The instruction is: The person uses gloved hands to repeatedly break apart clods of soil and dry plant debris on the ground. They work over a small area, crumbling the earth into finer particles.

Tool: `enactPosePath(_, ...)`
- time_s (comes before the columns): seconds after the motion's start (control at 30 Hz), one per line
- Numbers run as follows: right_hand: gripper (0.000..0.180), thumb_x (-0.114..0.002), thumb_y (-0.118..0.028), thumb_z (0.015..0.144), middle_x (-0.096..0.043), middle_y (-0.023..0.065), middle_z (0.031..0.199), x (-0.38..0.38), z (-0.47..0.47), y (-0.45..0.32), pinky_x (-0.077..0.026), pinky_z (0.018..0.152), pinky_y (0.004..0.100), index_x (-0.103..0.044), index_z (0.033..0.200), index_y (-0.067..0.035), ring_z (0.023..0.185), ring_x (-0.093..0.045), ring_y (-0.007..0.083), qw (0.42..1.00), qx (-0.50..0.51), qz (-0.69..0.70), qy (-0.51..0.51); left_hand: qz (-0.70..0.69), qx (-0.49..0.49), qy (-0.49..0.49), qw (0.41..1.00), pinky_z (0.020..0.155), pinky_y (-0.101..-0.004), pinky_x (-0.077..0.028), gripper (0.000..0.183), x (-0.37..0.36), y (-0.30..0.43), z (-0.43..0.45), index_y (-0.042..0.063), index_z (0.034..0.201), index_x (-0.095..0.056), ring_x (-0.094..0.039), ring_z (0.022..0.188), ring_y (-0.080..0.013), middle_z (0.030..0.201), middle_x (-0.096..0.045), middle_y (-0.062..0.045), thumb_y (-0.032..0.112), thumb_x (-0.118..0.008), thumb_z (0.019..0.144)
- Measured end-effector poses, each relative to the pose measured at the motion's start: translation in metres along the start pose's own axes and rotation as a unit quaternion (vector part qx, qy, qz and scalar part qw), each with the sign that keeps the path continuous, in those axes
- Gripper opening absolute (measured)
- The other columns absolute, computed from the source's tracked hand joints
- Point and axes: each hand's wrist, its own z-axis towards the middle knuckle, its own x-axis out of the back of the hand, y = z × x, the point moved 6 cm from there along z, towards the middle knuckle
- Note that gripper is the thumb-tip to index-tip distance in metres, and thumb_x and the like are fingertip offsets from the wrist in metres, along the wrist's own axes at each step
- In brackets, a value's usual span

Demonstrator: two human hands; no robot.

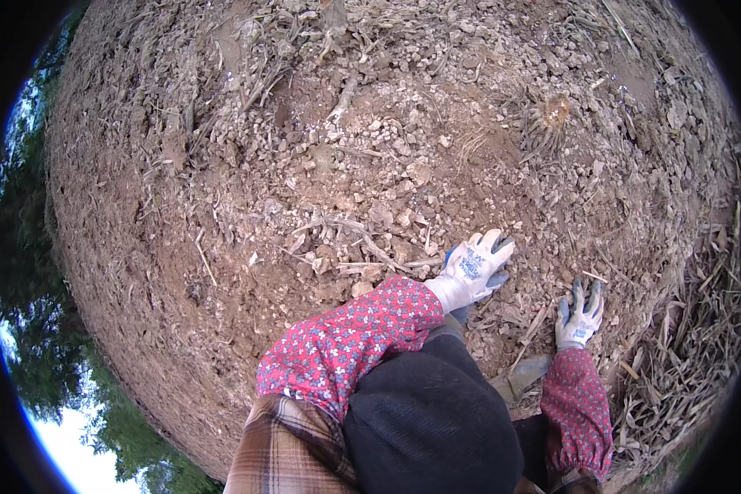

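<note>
My left hand [477, 264], in a white knitted work glove with blue print and a grey-blue palm, is over the cloddy brown soil [407, 179] just right of some dry stalk pieces [376, 247]. Something blue shows beside its wrist edge; whether the palm holds anything is hidden. My right hand [580, 313], gloved alike, lies farther right and lower with its fingers spread on the soil. A short pale stalk [594, 276] lies by its fingertips. Red floral sleeve covers [358, 336] reach over both forearms.
Dry plant stubble with roots [554, 114] stands at the upper right, another stump [333, 15] at the top. A heap of dry stalks and leaves [685, 346] lies at the right. Between my hands a shoe [525, 373] shows. Trees [31, 247] border the field at the left.
</note>
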Motion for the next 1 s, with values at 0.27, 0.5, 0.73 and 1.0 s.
enactPosePath(0.27,0.053,-0.069,-0.034,0.080,-0.029,0.0124,0.152,0.010,0.007,-0.005,-0.033,0.103,0.0557,-0.054,0.130,-0.026,0.130,-0.036,0.0421,1.000,-0.008,0.012,0.004,0.121,-0.078,0.130,0.981,0.106,-0.0534,-0.030,0.053,0.065,-0.027,-0.007,0.016,0.128,-0.056,-0.045,0.125,-0.0345,0.131,-0.053,-0.008,0.027,-0.068,0.079)
enactPosePath(0.5,0.058,-0.070,-0.034,0.078,-0.031,0.0117,0.151,0.004,0.005,-0.001,-0.034,0.101,0.0568,-0.051,0.133,-0.028,0.130,-0.036,0.0420,1.000,-0.012,0.022,0.011,0.359,-0.092,-0.032,0.928,0.107,-0.0640,-0.022,0.037,0.083,-0.099,0.005,0.019,0.115,-0.062,-0.038,0.131,-0.0345,0.134,-0.049,-0.007,0.027,-0.065,0.079)
enactPosePath(0.73,0.061,-0.072,-0.034,0.076,-0.030,0.0116,0.151,0.006,0.006,-0.003,-0.032,0.103,0.0561,-0.051,0.134,-0.029,0.130,-0.035,0.0423,1.000,-0.011,0.024,-0.006,0.352,-0.041,0.130,0.926,0.103,-0.0587,-0.030,0.026,0.135,-0.126,-0.022,0.021,0.096,-0.065,-0.048,0.120,-0.0301,0.121,-0.057,-0.006,0.023,-0.071,0.071)
enactPosePath(1.0,0.062,-0.072,-0.034,0.076,-0.031,0.0120,0.151,0.005,0.004,-0.004,-0.032,0.103,0.0568,-0.051,0.134,-0.029,0.130,-0.035,0.0426,0.999,-0.004,0.037,0.007,0.294,-0.003,0.181,0.938,0.104,-0.0494,-0.033,0.026,0.145,-0.130,-0.024,0.017,0.096,-0.065,-0.052,0.115,-0.0301,0.118,-0.059,-0.006,0.022,-0.076,0.072)
